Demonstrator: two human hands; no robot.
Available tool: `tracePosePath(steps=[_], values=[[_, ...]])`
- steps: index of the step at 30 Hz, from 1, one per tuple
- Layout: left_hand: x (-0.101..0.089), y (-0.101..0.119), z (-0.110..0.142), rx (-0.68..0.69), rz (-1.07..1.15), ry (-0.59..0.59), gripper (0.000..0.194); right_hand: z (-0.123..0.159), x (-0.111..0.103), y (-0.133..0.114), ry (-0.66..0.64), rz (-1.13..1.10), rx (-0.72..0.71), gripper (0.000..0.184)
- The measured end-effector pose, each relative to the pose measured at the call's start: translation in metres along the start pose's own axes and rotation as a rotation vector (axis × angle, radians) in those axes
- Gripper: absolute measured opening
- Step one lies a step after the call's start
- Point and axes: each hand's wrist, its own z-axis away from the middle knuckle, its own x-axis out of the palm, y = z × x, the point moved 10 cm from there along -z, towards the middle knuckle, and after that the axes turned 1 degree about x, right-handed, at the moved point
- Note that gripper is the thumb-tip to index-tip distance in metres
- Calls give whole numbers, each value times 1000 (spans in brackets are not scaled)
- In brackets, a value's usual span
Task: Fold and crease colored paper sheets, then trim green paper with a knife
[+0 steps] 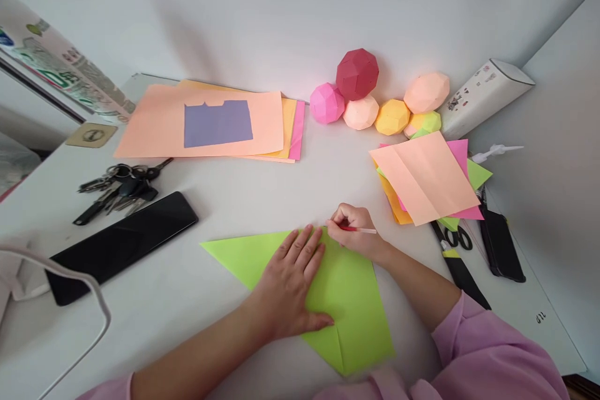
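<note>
The green sheet (360, 306) lies on the surface (262, 194) right in front of the person, its long point towards the left and its outline more like a folded shape than a full square. The left hand (285, 290) is palm down on it, fingers a little spread and thumb out to the side, pressing it flat. The right hand (359, 219) pinches a thin red and white pen (365, 230) at the sheet's far edge, just beside the left fingertips; whether there is any mark there is too small to tell. As for what is done, a short line, likely a crease or flap edge, runs up from the sheet's near corner, so some folding seems to have been made, yet the sheet is still flat, with no raised form. Six faceted balls (357, 74) stand finished-looking by the wall. Less far along are the square sheets (426, 178), piled loosely at the right with a crease across the top one, and the long sheets (154, 125) at the far left, lying flat under a purple piece (218, 125).
</note>
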Motion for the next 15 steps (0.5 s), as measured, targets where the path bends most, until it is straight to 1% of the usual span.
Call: tracePosePath(steps=[2, 9, 15], values=[[0, -1, 0, -7, 4, -6, 107, 2, -1, -1, 21, 29, -4, 27], [0, -1, -1, -21, 10, -29, 107, 0, 2, -5, 13, 52, -37, 26], [-4, 0, -3, -21, 3, -34, 105, 1, 3, -5, 13, 74, -25, 26]])
